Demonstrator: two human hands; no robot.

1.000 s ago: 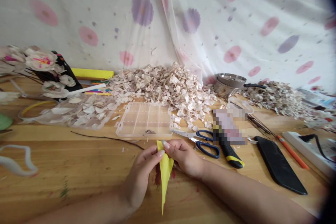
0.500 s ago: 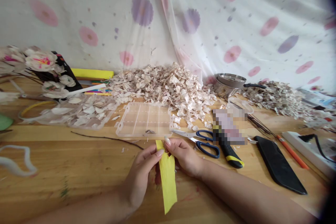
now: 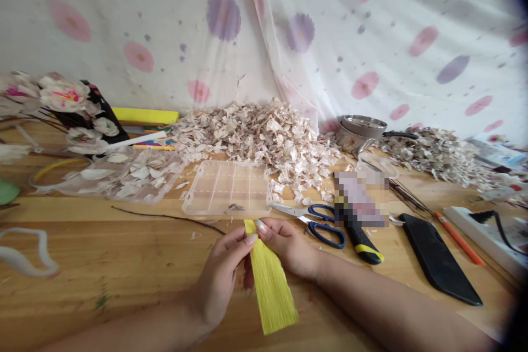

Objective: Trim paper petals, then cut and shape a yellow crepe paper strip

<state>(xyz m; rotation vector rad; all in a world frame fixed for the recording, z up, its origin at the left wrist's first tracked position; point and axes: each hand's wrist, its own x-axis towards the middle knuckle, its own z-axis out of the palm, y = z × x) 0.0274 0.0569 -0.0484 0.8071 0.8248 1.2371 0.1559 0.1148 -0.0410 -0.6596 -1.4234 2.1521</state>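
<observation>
A strip of yellow crepe paper (image 3: 270, 283) hangs flat between my hands, low in the middle of the view. My left hand (image 3: 220, 278) pinches its top edge from the left with thumb and fingers closed. From the right, my right hand (image 3: 289, 246) pinches the same top corner. A thin dark wire (image 3: 165, 216) lies on the wooden table (image 3: 103, 264) just left of my hands, and it seems to run up to the paper's top.
Behind my hands are a clear compartment box (image 3: 226, 195), blue-handled scissors (image 3: 317, 220), a black-and-yellow tool (image 3: 358, 234) and a black phone (image 3: 437, 258). A heap of pale petals (image 3: 259, 137) and a metal pot (image 3: 361, 132) stand further back. Paper flowers (image 3: 61, 99) are at left.
The yellow strip has turned and spread out, from a narrow folded edge to a wide flat face. Both hands stay at its top in nearly the same place.
</observation>
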